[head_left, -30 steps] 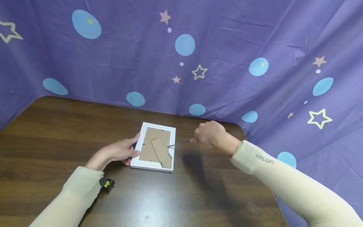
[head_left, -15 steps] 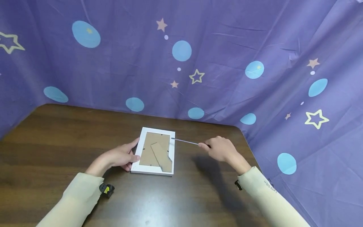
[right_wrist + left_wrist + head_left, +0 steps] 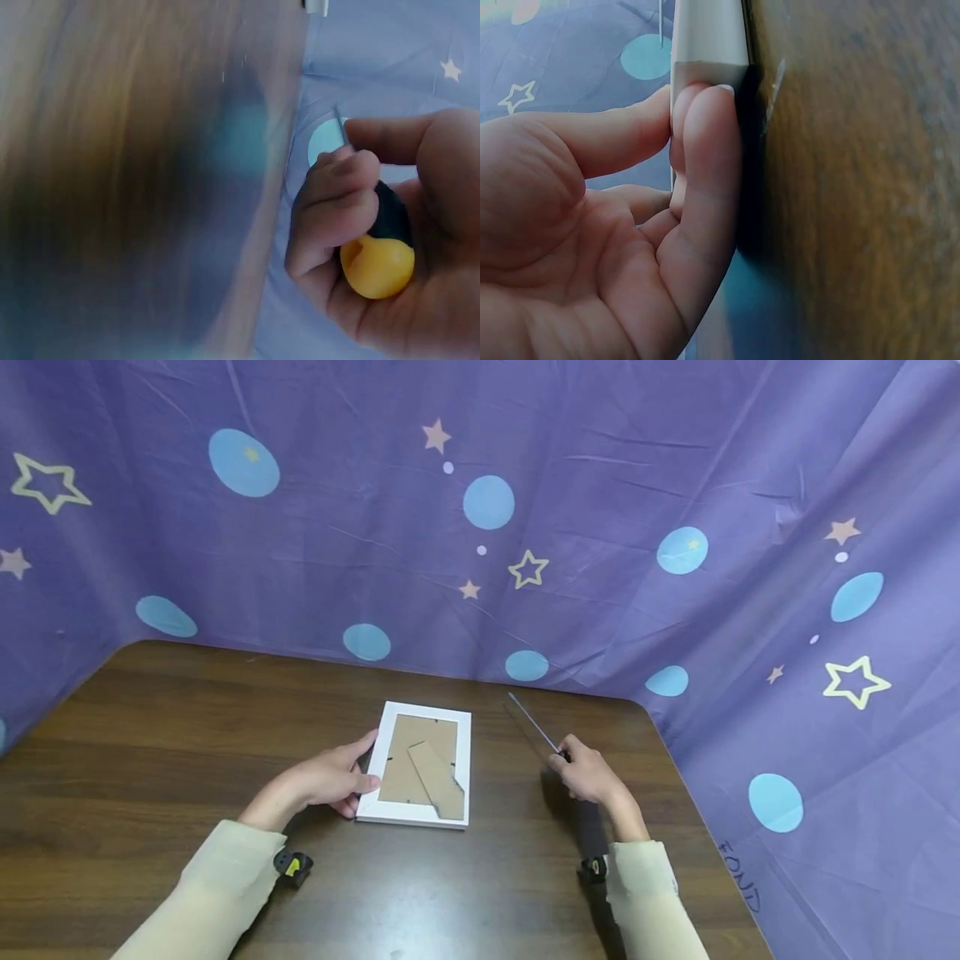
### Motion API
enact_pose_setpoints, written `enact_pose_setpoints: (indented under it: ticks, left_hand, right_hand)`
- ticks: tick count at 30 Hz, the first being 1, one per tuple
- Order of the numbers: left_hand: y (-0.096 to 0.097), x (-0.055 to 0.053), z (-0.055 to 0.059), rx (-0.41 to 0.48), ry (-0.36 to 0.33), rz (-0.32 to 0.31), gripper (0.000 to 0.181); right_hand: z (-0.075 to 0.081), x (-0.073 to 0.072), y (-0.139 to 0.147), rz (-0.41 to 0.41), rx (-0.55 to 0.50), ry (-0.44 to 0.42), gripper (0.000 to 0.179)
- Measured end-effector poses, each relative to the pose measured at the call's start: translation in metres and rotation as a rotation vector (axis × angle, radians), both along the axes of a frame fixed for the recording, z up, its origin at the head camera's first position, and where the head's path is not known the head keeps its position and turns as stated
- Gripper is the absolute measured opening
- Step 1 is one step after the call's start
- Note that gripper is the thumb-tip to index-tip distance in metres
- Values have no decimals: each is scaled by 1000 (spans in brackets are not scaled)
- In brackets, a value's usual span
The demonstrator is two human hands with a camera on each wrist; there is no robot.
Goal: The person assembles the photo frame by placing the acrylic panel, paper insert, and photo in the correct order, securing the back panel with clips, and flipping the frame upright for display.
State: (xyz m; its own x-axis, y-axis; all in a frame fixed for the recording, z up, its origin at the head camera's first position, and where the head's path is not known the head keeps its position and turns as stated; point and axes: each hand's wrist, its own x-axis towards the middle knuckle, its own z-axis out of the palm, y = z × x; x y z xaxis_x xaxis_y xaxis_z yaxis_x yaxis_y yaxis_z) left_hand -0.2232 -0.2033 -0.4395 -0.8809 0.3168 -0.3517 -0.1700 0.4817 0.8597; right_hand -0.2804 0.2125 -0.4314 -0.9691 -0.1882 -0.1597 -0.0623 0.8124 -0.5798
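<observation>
A white picture frame (image 3: 462, 768) lies face down on the table, its brown backing board (image 3: 405, 777) and slanted stand (image 3: 438, 777) showing. My left hand (image 3: 326, 777) grips the frame's left edge, thumb over the border and fingers at the side. The left wrist view has those fingers against the white frame edge (image 3: 709, 34). To the right of the frame, my right hand (image 3: 592, 772) holds a screwdriver (image 3: 534, 721), its thin shaft slanting up and left, apart from the frame. Its yellow and black handle (image 3: 377, 268) sits inside the curled fingers.
The brown wooden table (image 3: 225, 727) carries the frame. A purple curtain (image 3: 585, 510) with stars and blue dots hangs along the table's back and right edges. Black wrist devices show below the left cuff (image 3: 294, 866) and beside the right cuff (image 3: 594, 868).
The screwdriver tip has left the frame's right side, and my right hand has moved right and nearer, turning the shaft toward the back. My left hand keeps its grip on the frame.
</observation>
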Motion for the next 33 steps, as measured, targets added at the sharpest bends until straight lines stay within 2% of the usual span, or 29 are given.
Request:
enact_pose_setpoints:
  ticks: [5,10,13,19,29,33]
  left_hand:
    - [2,-1,-1,2,-5,0,90]
    - [3,-2,0,-8,0,-5,90]
    - [3,-2,0,-11,-2,0,91]
    - [0,-2,-1,-16,0,9,90]
    - [0,-1,0,-19,5,8,90]
    - [1,-2,-1,-25,6,10,91]
  right_hand:
    - [-9,0,-3,-82,-71,-51,21]
    - [-12,2,-1,-98,-79,-80,18]
    - [-13,1,0,-95,-52,-73,17]
    - [-13,-1,-2,-40,62,-2,17]
    - [-12,-2,-3,-3,139,55,17]
    - [-11,-1,-3,15,149,53,17]
